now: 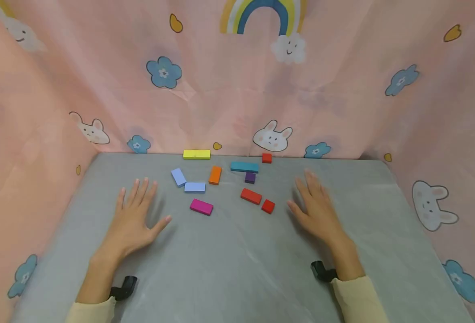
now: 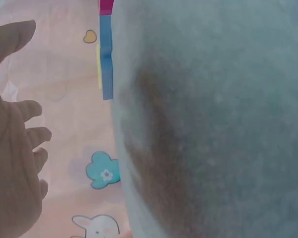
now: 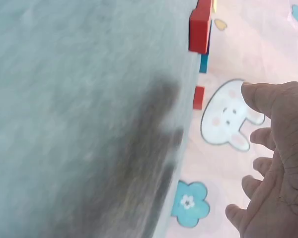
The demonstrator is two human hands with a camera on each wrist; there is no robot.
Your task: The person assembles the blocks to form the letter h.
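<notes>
My left hand [image 1: 134, 224] hovers over the grey table with its fingers spread, left of the blocks and holding nothing. Nearest it are a magenta block [image 1: 201, 207] and two light blue blocks, one slanted [image 1: 178, 177] and one level [image 1: 194, 187]. On the other side my right hand [image 1: 318, 211] is also raised, fingers extended and nothing in them. A small red cube [image 1: 268, 206] and a longer red block [image 1: 251, 196] lie closest to it. In the right wrist view the right hand [image 3: 278, 163] stands apart from the red cube [image 3: 199, 30].
Toward the back lie a yellow block [image 1: 197, 154], an orange block [image 1: 215, 175], a teal block [image 1: 244, 167], a purple cube [image 1: 250, 178] and another red cube [image 1: 267, 158]. A pink patterned curtain [image 1: 221, 103] borders the grey table [image 1: 229, 269] at the back and sides.
</notes>
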